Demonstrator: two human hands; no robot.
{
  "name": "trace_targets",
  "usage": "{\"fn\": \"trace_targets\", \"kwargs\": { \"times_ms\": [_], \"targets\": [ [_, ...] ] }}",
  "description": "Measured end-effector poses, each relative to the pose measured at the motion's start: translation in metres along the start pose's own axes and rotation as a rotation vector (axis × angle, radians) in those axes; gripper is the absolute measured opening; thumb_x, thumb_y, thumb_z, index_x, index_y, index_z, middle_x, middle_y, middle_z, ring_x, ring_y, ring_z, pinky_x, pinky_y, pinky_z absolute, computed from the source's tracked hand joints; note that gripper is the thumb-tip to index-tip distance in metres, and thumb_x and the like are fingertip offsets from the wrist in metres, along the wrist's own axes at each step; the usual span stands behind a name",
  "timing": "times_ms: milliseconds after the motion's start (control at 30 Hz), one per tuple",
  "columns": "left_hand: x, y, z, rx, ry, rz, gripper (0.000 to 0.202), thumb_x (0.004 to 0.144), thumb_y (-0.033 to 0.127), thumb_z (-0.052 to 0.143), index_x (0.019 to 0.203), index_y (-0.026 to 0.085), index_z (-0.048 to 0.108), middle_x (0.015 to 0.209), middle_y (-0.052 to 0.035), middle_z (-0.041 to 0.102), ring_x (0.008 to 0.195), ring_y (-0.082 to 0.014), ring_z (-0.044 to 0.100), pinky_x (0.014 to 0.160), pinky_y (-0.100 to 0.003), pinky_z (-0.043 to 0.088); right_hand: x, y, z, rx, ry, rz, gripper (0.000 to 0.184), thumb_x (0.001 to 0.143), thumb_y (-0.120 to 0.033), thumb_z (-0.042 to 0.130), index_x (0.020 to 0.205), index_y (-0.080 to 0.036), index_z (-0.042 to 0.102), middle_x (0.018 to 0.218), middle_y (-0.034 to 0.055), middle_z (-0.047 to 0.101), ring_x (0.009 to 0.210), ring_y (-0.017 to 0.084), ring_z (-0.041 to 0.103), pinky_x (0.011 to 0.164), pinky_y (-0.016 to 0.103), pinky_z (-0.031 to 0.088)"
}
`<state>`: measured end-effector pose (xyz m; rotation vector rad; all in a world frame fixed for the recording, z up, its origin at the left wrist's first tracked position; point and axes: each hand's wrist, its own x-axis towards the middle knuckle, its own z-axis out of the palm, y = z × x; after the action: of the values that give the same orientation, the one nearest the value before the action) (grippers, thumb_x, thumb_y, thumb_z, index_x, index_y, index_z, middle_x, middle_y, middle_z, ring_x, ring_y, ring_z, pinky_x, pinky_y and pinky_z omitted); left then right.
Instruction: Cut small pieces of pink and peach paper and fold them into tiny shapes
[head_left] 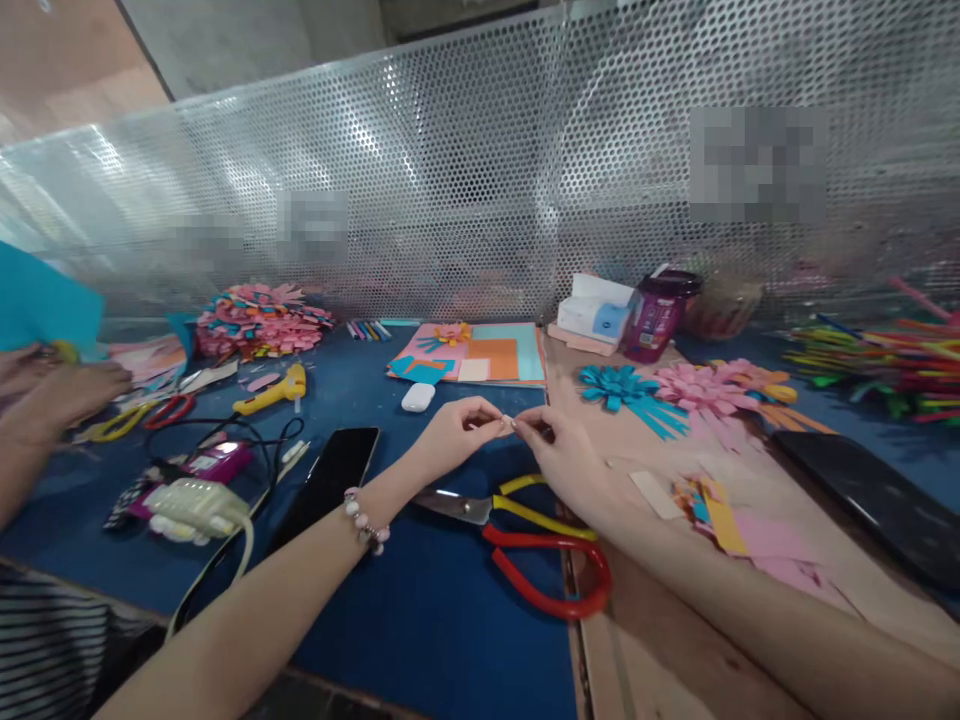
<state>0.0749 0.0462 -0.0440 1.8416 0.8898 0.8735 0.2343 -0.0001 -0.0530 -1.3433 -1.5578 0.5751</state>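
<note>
My left hand [459, 428] and my right hand [564, 455] meet above the blue table [442, 620], fingertips pinched together on a tiny pale piece [511, 422] that is too small to name. Scissors [540, 545] with yellow and red handles lie on the table just below both hands. A black phone [330, 480] lies left of my left wrist, which wears a bead bracelet. A small white case [418, 397] sits beyond my left hand.
Another person's hands [52, 390] hold teal paper at far left. Yellow glue gun [274, 390], paper flowers [259, 318], coloured card sheets [487, 355], tissue pack [596, 310], purple jar [660, 315], blue and pink flowers [675, 390], sticks [877, 370], a dark tablet [870, 490]. Perforated metal screen behind.
</note>
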Motion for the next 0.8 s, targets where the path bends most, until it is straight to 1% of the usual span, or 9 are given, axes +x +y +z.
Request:
{"fn": "trace_targets", "kwargs": {
  "times_ms": [100,167,233,333,500,567,700,800],
  "targets": [
    [0.0,0.0008,-0.0011,-0.016,0.0,-0.024,0.022,0.074,0.035,0.06,0.08,0.014,0.061,0.075,-0.0038,0.064,0.063,-0.0097,0.053,0.061,-0.023,0.042,0.0003,0.0031,0.0027,-0.021,0.062,-0.044,0.018,0.081,-0.025,0.051,0.088,-0.017,0.065,0.085,0.0054,0.067,0.078,0.018,0.058,0.071,0.032,0.045],
    [-0.0007,0.0011,-0.0009,-0.045,0.033,-0.086,0.022,0.074,0.036,0.06,0.079,0.015,0.061,0.072,-0.0021,0.063,0.059,-0.0088,0.052,0.059,-0.022,0.041,-0.0007,0.0041,0.0036,-0.045,0.122,-0.093,0.02,0.081,-0.025,0.052,0.094,-0.017,0.065,0.092,0.0069,0.066,0.081,0.019,0.058,0.072,0.032,0.046],
    [-0.0019,0.0019,-0.0004,-0.078,0.06,-0.142,0.022,0.073,0.037,0.061,0.078,0.016,0.06,0.069,-0.0008,0.062,0.058,-0.0084,0.051,0.058,-0.021,0.04,-0.0025,0.0038,0.0038,-0.075,0.161,-0.157,0.018,0.083,-0.024,0.051,0.091,-0.018,0.066,0.093,0.0071,0.065,0.084,0.019,0.058,0.074,0.032,0.047],
    [-0.0036,0.0041,0.0004,-0.119,0.08,-0.179,0.021,0.071,0.036,0.062,0.077,0.016,0.061,0.071,-0.0006,0.062,0.059,-0.008,0.051,0.059,-0.021,0.041,-0.0054,0.0029,0.0036,-0.13,0.178,-0.265,0.018,0.084,-0.021,0.05,0.087,-0.018,0.068,0.092,0.0065,0.065,0.087,0.019,0.058,0.079,0.033,0.047],
    [-0.0046,0.0066,0.0005,-0.163,0.112,-0.184,0.024,0.07,0.037,0.063,0.079,0.014,0.062,0.08,-0.0041,0.065,0.067,-0.0097,0.055,0.062,-0.022,0.042,-0.0081,0.0049,0.0043,-0.206,0.193,-0.374,0.02,0.085,-0.018,0.049,0.094,-0.017,0.067,0.097,0.0068,0.064,0.093,0.02,0.057,0.085,0.035,0.047],
    [-0.0043,0.0063,0.0004,-0.169,0.115,-0.197,0.025,0.069,0.038,0.063,0.079,0.014,0.062,0.08,-0.0042,0.065,0.066,-0.0099,0.055,0.062,-0.022,0.042,-0.0081,0.0058,0.0048,-0.201,0.2,-0.366,0.02,0.084,-0.016,0.05,0.093,-0.017,0.068,0.098,0.0065,0.065,0.093,0.02,0.058,0.085,0.034,0.048],
    [-0.0032,0.0038,0.0001,-0.167,0.11,-0.222,0.027,0.069,0.039,0.064,0.08,0.015,0.063,0.078,-0.0037,0.066,0.064,-0.0096,0.055,0.061,-0.022,0.042,-0.0074,0.0056,0.0063,-0.167,0.203,-0.285,0.022,0.084,-0.017,0.049,0.097,-0.017,0.068,0.097,0.0061,0.066,0.091,0.019,0.061,0.082,0.032,0.05],
    [-0.0026,0.0027,-0.0002,-0.181,0.129,-0.228,0.027,0.067,0.038,0.065,0.08,0.015,0.063,0.079,-0.004,0.066,0.068,-0.0108,0.057,0.063,-0.022,0.043,-0.0087,0.0036,0.0067,-0.177,0.187,-0.29,0.024,0.085,-0.018,0.048,0.098,-0.018,0.068,0.102,0.0059,0.066,0.094,0.019,0.061,0.084,0.033,0.05]
  ]
}}
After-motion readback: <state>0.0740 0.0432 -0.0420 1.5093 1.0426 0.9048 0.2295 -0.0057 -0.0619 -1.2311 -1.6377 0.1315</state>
